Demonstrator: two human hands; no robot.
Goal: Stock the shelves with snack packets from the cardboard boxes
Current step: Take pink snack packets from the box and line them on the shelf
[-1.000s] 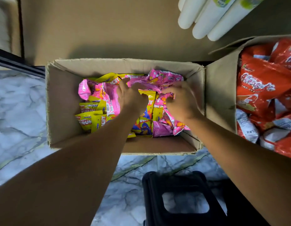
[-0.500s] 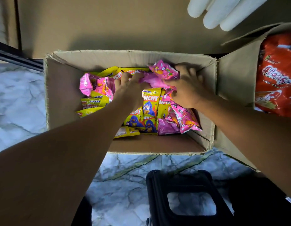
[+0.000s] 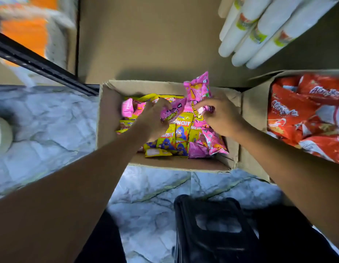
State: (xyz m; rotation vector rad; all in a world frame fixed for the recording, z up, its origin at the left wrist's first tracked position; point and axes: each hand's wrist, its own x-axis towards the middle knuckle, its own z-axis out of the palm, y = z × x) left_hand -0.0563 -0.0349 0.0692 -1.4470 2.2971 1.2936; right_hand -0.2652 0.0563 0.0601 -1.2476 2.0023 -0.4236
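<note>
Clamps fingers (image 3: 162, 104) of left hand (image 3: 152, 120) and right hand (image 3: 221, 118) on pink packets (image 3: 198, 88) over cardboard box (image 3: 109, 118), risking slick foil slipping free.

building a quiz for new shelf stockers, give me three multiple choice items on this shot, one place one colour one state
1. Where is the box of red packets from the open cardboard box both hands reach into? A left B right C inside it
2. The raised packet in the right hand is: A yellow B red C pink
3. The left hand is: A gripping a pink packet B flat on the floor C an empty fist

B: it adjoins that box's right wall. C: its wrapper is pink. A: fingers curl round it.
</note>
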